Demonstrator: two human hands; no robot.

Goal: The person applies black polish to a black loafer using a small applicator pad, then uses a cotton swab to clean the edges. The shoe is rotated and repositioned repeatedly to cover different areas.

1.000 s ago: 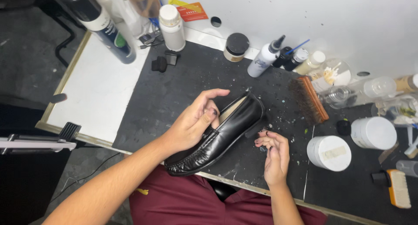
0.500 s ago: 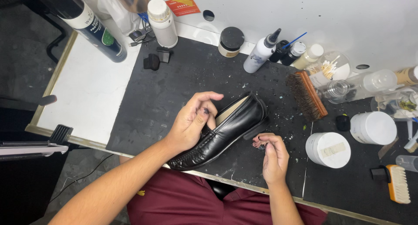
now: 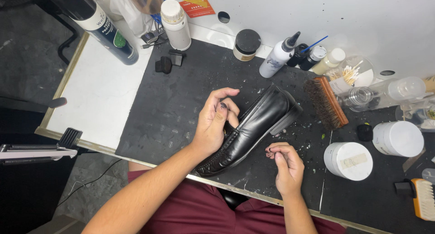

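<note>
While the person leans over the bench, the scene reads so:

Shoe: black loafer [image 3: 253, 130] lying on its side across the dark mat [image 3: 181, 102], toe toward the person, heel toward the wooden brush [image 3: 327, 102].
Left hand: left hand [image 3: 213, 123] rests on the shoe's opening, fingers curled over its edge, seemingly to keep it from rolling.
Right hand: right hand [image 3: 285, 164] just beside the sole, not touching it, fingertips pinched together; whether they hold anything I cannot tell.
Nearby: two white tubs [image 3: 349, 160], bottles along the back, within reach.
</note>
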